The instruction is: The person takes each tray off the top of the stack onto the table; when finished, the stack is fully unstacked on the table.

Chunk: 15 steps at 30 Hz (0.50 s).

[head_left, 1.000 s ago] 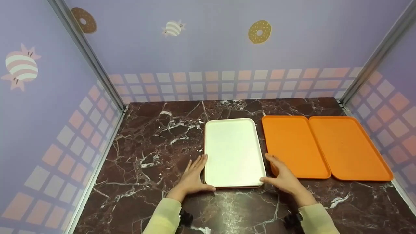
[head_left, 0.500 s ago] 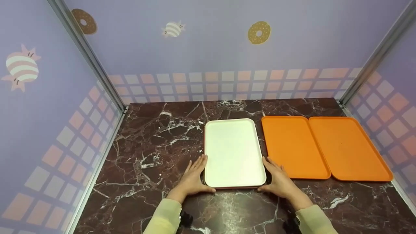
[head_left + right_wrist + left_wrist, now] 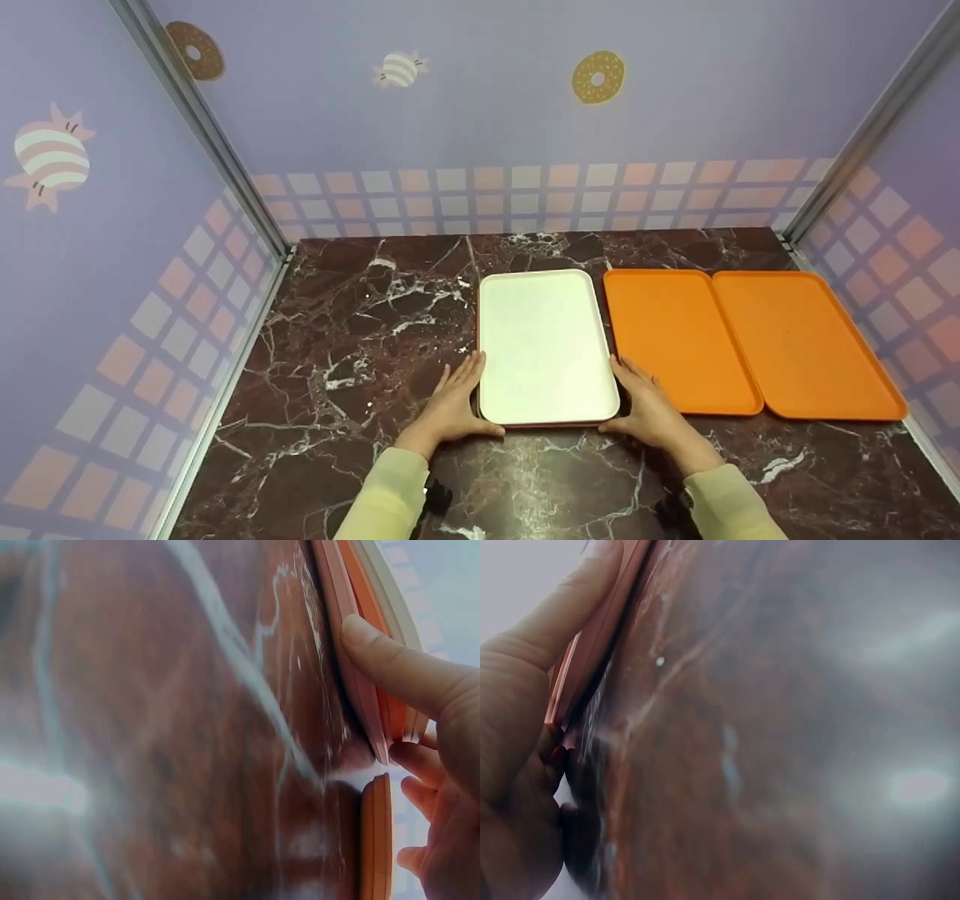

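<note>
A white rectangular tray (image 3: 547,345) lies on top of a stack in the middle of the table. Below it, an orange tray (image 3: 379,622) and a pinkish tray (image 3: 349,630) show as layered edges in the right wrist view. My left hand (image 3: 452,409) cups the front left corner, fingers extended along the side and thumb at the front edge. At the front right corner, my right hand (image 3: 649,412) mirrors it. Its thumb presses the front edge of the stack, and its fingers reach along the side. The far fingertips are partly hidden in both wrist views.
Two orange trays (image 3: 682,345) (image 3: 806,345) lie side by side right of the stack, the nearer one close to my right hand. The dark marbled table (image 3: 360,315) is bounded by patterned lilac panels (image 3: 495,112) at the back and sides.
My right thumb has moved from the white tray's rim to the stack's front edge. The stack and both hands have then shifted slightly right and away from me.
</note>
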### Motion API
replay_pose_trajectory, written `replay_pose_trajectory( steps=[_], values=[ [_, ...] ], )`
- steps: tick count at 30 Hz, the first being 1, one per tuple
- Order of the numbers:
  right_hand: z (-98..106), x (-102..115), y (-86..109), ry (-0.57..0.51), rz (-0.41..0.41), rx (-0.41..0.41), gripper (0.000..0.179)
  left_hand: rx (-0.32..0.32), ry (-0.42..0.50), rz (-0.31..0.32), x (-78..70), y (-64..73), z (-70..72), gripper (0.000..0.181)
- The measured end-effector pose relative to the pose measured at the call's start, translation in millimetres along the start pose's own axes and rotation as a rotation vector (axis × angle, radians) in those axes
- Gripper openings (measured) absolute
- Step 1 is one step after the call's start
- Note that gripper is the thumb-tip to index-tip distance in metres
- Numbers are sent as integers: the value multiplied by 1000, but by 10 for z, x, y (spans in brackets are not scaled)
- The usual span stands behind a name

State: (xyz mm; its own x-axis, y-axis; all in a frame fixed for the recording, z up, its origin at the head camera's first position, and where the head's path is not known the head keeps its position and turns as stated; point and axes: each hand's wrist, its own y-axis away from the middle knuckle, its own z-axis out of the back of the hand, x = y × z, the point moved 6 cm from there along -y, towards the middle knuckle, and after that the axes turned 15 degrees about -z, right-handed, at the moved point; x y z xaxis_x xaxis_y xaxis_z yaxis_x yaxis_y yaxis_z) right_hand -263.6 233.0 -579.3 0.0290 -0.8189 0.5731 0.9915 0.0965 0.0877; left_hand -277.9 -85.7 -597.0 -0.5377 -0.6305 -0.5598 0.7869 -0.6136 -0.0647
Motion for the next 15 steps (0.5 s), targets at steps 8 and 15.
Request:
replay_pose_trajectory(
  steps=[8, 15],
  values=[
    [53, -57, -38, -46, 6, 4, 118, -6, -11, -2, -23, -97, -9, 142],
    [76, -151, -76, -111, -26, 27, 118, -4, -5, -3, -42, -182, -29, 144]
  ],
)
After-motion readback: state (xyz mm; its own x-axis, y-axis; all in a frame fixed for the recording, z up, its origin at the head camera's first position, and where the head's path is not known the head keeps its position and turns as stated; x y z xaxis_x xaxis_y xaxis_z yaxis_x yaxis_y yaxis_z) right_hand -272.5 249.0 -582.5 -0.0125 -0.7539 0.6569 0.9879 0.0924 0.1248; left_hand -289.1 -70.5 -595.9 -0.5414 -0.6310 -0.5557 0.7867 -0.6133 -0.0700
